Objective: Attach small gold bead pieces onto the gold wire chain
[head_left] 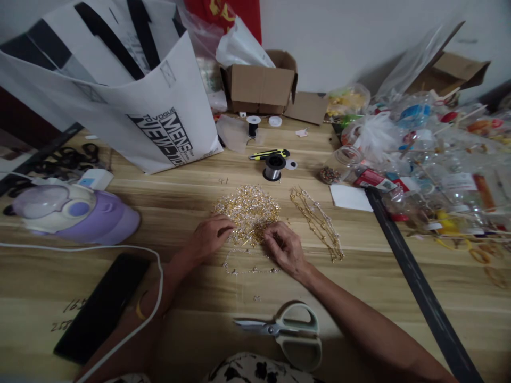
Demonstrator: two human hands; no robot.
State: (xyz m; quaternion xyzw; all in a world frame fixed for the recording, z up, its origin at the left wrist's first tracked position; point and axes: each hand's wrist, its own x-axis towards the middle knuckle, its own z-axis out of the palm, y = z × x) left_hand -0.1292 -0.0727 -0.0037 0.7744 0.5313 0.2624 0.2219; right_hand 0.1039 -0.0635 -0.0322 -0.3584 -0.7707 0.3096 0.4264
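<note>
A pile of small gold and silver beads or links (249,210) lies in the middle of the wooden table. My left hand (209,236) rests at its left edge, thumb and fingertips brought together; whatever is between them is too small to see. At the pile's lower right, my right hand (285,249) is curled with its fingers pinched, and what they hold cannot be made out. A thin silver beaded chain (254,270) lies in a loop just below, passing close to my right hand. Several gold and silver chains (317,223) are laid out to the right.
Scissors (279,330) lie nearest me. Beyond the pile are a wire spool (273,168), a yellow-black utility knife (268,154) and a black thread spool (253,126). A phone (101,308) and white cable (160,266) lie left; bagged items (423,138) crowd the right behind a black strip (419,276).
</note>
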